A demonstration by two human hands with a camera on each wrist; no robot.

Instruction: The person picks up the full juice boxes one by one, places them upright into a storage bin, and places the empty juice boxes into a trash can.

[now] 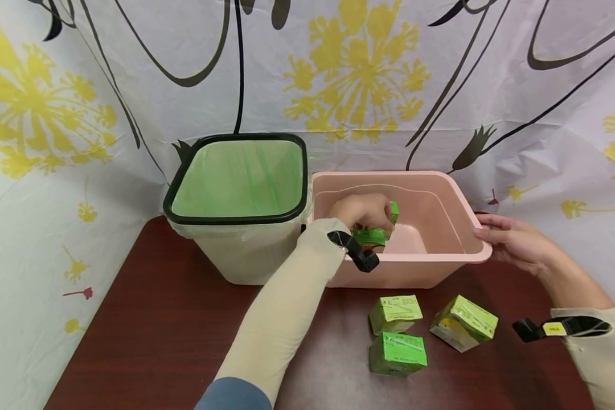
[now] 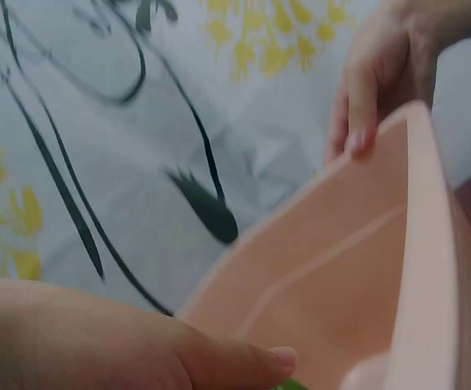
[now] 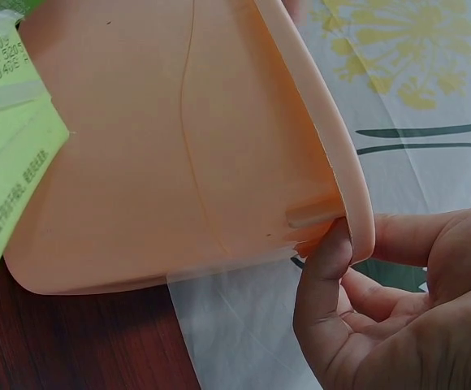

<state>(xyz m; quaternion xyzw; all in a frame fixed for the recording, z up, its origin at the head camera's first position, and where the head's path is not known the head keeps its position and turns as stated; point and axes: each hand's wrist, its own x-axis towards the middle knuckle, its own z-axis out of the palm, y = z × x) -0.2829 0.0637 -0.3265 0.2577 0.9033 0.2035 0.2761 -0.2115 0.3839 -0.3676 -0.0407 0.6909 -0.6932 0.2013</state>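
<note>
In the head view my left hand (image 1: 364,209) reaches down into a pink plastic tub (image 1: 430,196). Its fingers grip a small green drink carton (image 1: 394,210), mostly hidden behind them. Another green carton (image 1: 370,237) lies under that hand in the tub, partly covered by the wrist. At the tub's right end, my right hand (image 1: 515,242) holds the rim. The right wrist view shows its thumb and fingers (image 3: 321,301) pinching the rim from both sides. Three more cartons stand on the table in front: a yellow-green one (image 1: 396,313), a brighter green one (image 1: 398,353) and a tilted one (image 1: 463,323).
Left of the tub stands a pale bin (image 1: 246,250) with a black rim and a green-tinted inside. Both containers rest on a dark reddish-brown table (image 1: 148,341). A white cloth (image 1: 266,85) with yellow flowers hangs close behind them.
</note>
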